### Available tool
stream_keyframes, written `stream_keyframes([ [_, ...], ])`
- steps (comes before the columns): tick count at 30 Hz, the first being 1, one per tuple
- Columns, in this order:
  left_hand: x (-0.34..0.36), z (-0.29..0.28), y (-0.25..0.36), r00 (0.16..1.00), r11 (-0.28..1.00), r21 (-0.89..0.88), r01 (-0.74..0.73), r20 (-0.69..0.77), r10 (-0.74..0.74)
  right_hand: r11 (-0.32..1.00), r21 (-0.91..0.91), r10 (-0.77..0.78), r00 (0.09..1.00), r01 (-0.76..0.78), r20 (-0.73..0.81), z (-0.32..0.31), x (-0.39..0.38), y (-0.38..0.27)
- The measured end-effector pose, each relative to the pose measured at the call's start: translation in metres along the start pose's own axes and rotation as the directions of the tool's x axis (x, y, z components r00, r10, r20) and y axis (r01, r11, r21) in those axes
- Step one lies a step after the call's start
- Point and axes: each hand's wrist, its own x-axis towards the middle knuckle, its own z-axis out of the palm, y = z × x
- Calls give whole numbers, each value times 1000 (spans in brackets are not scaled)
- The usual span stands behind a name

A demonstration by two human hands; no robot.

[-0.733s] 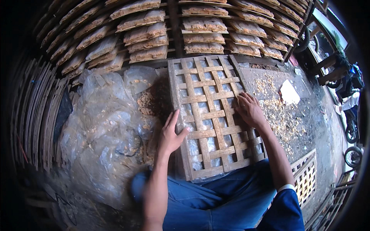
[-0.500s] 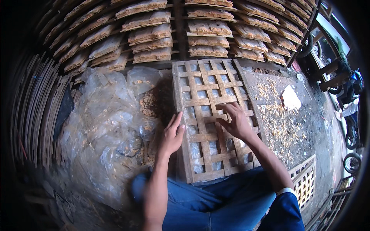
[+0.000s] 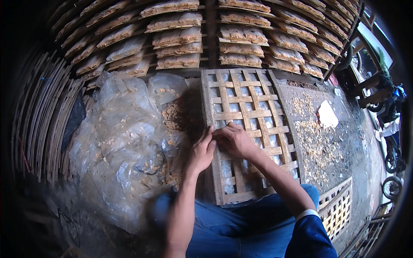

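A wooden frame with woven slats [image 3: 247, 108], over clear plastic, lies before my bent legs. My left hand [image 3: 200, 155] holds its left rail, with fingertips along the edge. My right hand [image 3: 236, 144] has moved in beside the left one, its fingers curled at that same rail; what they pinch, if anything, is hidden. Crumpled clear plastic sheets [image 3: 116, 142] with pale crumbs lie left of the frame.
Racks of pale slabs on boards [image 3: 174, 38] rise behind. Stacked slats [image 3: 41, 120] stand at left. To the right are scattered crumbs [image 3: 309, 142], a white scrap [image 3: 327, 114], another lattice panel [image 3: 337, 208], a wheel [image 3: 391, 187] and motorbikes [image 3: 389, 99].
My right hand has moved left across the lattice from its right side to beside my left hand, fingers now curled. The frame appears further right in the picture.
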Motion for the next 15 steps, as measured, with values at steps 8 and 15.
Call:
stream_keyframes([
  [8, -1, -7, 4, 989, 996, 88, 24, -147, -11, 944, 308, 182, 966, -119, -183, -4, 7, -38],
  [15, 8, -52, -64, 704, 838, -545, -14, -601, -379, 983, 136, 116, 992, -122, 48, 23, 50, -131],
])
